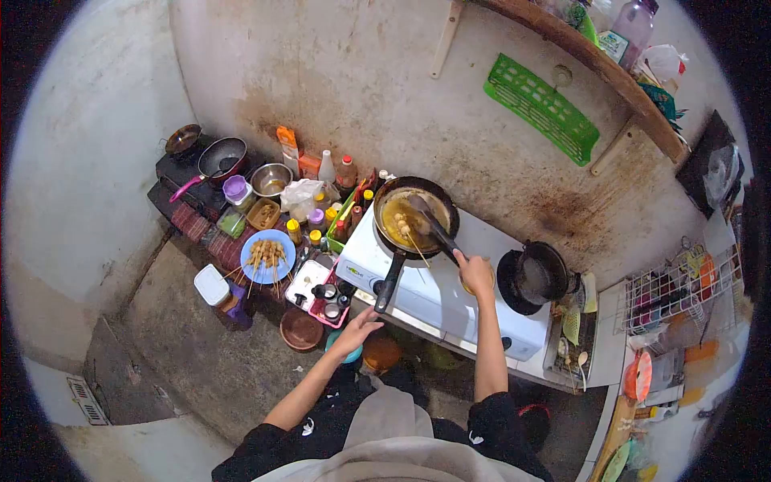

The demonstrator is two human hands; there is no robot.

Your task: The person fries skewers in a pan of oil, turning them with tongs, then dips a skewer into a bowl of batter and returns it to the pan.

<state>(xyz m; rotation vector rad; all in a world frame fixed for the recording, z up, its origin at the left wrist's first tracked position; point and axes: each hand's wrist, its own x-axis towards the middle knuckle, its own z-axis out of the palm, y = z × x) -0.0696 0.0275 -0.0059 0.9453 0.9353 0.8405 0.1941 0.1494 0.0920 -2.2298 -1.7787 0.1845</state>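
Note:
In the head view, my right hand (477, 275) is wrapped round the dark handle of a spatula (434, 222). Its blade rests inside a black frying pan (416, 184) with yellowish oil or liquid. One skewer with small round pieces (404, 227) lies in the pan beside the spatula, its stick jutting over the rim. My left hand (354, 335) is held just below the end of the pan handle (389, 286), apart from it as far as I can see, fingers spread and holding nothing. Beneath the pan is a white two-burner stove (474, 309).
On the left, a blue plate (246, 251) bears several skewers (267, 255). Sauce bottles (346, 173), a metal bowl (271, 180) and a pink-handled pan (222, 157) stand behind it. A second black pan (540, 275) sits on the right burner. Utensils (581, 363) lie at the stove's right.

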